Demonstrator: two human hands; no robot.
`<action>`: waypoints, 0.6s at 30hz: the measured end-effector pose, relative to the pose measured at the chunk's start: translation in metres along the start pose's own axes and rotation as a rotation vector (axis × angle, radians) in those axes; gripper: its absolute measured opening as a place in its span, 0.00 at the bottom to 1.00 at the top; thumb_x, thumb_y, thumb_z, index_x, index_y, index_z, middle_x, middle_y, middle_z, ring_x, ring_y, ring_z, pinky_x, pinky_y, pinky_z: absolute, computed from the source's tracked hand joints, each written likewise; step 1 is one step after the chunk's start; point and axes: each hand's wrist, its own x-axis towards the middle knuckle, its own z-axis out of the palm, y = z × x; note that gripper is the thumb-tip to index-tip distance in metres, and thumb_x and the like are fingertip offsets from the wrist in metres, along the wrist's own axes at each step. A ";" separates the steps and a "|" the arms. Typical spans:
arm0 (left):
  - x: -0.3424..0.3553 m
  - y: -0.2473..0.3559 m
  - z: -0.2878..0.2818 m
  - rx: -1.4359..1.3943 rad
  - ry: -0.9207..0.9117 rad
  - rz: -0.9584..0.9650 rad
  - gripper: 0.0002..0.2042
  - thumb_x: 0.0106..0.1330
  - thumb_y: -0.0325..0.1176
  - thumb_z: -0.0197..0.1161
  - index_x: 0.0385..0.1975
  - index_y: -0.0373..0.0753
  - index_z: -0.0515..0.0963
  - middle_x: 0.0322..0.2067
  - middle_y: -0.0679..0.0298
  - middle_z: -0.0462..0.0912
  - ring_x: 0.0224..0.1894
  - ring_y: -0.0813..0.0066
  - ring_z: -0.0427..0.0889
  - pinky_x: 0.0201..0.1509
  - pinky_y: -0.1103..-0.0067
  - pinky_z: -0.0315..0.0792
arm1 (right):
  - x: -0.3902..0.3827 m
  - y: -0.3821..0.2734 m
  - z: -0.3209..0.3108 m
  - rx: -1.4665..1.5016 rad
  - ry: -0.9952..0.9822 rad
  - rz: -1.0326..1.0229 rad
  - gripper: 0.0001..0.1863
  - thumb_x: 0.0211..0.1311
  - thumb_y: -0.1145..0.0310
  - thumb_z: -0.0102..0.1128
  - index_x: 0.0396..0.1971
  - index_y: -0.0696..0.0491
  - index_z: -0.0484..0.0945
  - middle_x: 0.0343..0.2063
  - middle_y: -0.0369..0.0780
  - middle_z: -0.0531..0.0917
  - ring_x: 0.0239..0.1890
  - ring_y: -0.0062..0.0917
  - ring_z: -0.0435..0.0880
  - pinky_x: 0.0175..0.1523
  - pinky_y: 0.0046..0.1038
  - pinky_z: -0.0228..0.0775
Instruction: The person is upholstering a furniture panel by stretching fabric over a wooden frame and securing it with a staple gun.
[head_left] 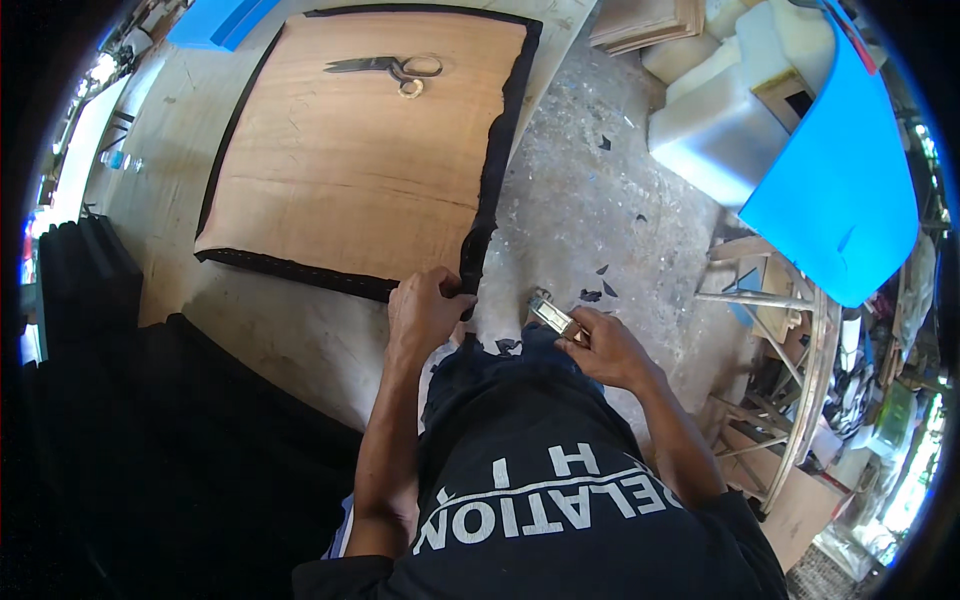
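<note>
A square plywood board (340,190) lies on the worktable, with black fabric (497,150) folded over its edges. At the board's near right corner my left hand (425,312) pinches the fabric, its fingers closed on the fold. Along the near edge, a row of small staples shows in the black strip. My right hand (607,348) grips a metal staple gun (553,316), held off the board, just to the right of that corner. Scissors (392,68) with dark blades rest on the far part of the board.
Black fabric (200,430) is heaped at the left. Blue sheets (222,22) lie at the far left of the table (170,190). Dark scraps (590,296) litter the concrete floor (590,190). To the right stand a wooden frame (815,400), a blue sheet (850,190) and foam blocks (710,130).
</note>
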 end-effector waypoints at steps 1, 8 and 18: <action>-0.002 0.003 -0.001 0.009 0.002 -0.004 0.19 0.55 0.41 0.79 0.42 0.36 0.88 0.38 0.53 0.91 0.44 0.54 0.90 0.52 0.65 0.80 | -0.001 0.003 -0.001 0.007 -0.020 0.025 0.19 0.67 0.60 0.68 0.51 0.57 0.81 0.43 0.52 0.85 0.47 0.50 0.85 0.54 0.44 0.76; 0.001 0.032 0.010 0.145 0.044 -0.253 0.21 0.57 0.50 0.78 0.35 0.34 0.88 0.31 0.51 0.90 0.39 0.53 0.90 0.46 0.62 0.80 | -0.003 0.024 -0.003 0.071 -0.007 -0.002 0.18 0.65 0.61 0.71 0.46 0.58 0.82 0.37 0.50 0.84 0.40 0.45 0.85 0.47 0.42 0.75; 0.000 0.000 0.019 0.032 0.295 0.058 0.16 0.60 0.39 0.77 0.29 0.30 0.84 0.27 0.49 0.86 0.30 0.48 0.84 0.37 0.64 0.75 | 0.009 0.027 -0.009 0.016 -0.123 -0.043 0.18 0.69 0.59 0.68 0.47 0.58 0.78 0.38 0.53 0.85 0.43 0.49 0.85 0.48 0.45 0.75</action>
